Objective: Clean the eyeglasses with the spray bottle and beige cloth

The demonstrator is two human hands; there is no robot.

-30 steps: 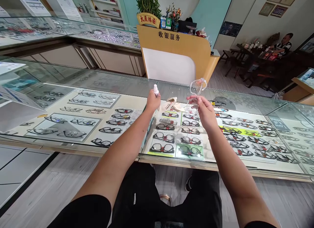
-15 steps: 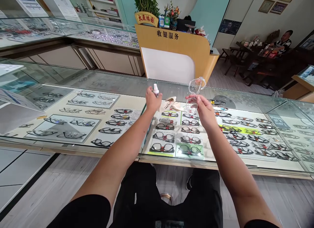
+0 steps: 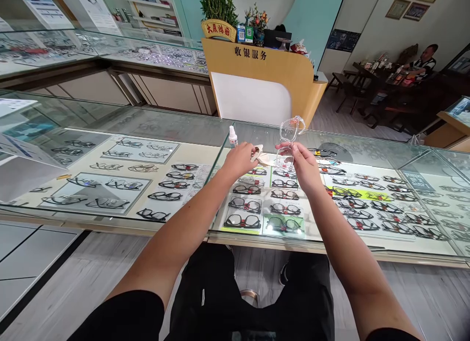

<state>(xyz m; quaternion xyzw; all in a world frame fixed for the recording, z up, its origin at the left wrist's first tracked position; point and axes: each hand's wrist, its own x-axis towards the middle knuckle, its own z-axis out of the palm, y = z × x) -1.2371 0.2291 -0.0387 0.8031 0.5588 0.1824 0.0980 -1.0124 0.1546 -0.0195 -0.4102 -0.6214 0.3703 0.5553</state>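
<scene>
My right hand (image 3: 304,167) pinches a pair of clear-framed eyeglasses (image 3: 290,130), held up on end over the glass counter. Against the counter top, my left hand (image 3: 239,158) has its fingers closed on the edge of a pale cleaning cloth (image 3: 259,153). Part of the cloth lies on the glass beside the fingers, and my hand hides some of it. Just behind the left hand, a small white spray bottle (image 3: 232,136) stands upright, free of both hands.
Under the glass display counter (image 3: 198,119) lie rows of dark-framed glasses (image 3: 243,220). Folded cards (image 3: 25,157) stand at the left. Beyond the counter is a wooden cashier desk (image 3: 312,96) with plants on it. A person (image 3: 424,61) sits at a table at far right.
My left hand has let go of the spray bottle, leaving it standing, and moved right and nearer to me onto the cloth. The eyeglasses have shifted slightly left in my right hand.
</scene>
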